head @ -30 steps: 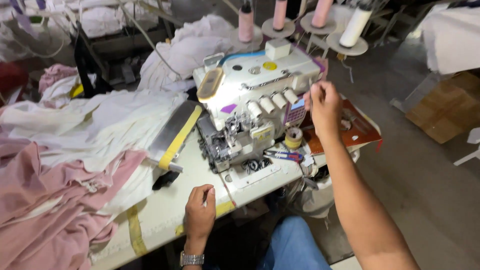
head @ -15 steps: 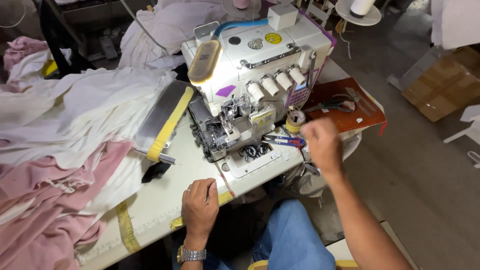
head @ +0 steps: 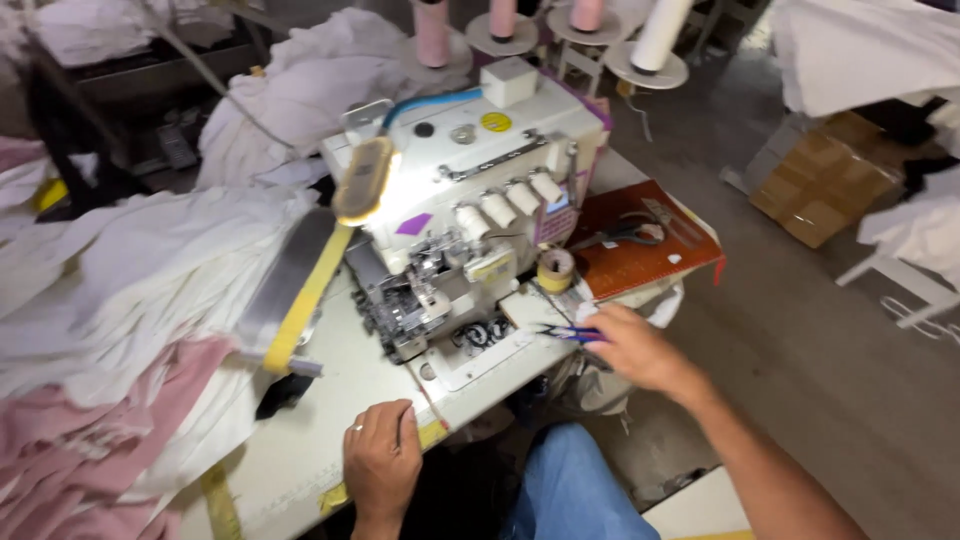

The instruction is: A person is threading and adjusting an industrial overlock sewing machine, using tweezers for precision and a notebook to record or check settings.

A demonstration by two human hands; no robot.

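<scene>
A crowded garment workshop, with cardboard boxes on the concrete floor and thread cones on stands behind, frames a pale sewing table (head: 300,450) where a white overlock machine (head: 470,200) stands near the right edge. The person's right hand (head: 640,350) reaches to the table's right edge, its fingers curled around what appears to be a small pair of blue-handled thread snips (head: 565,333), though the blur makes the grip hard to judge; the snips lie just in front of the machine's base, beside a yellow tape roll (head: 555,268). The left hand (head: 382,462) rests flat and empty on the table's near edge, fingers loosely together, touching a strip of yellow tape. White fabric (head: 130,270) and pink fabric (head: 80,440) are heaped across the table's left side, right up against the machine. A red-brown board (head: 640,265) holding scissors (head: 620,237) overhangs the far right corner. The risks look plain: the snips sit so near the edge that a loose grip could drop them to the floor, the blades point toward the machine's threads, and the overhanging board could tip if nudged.
</scene>
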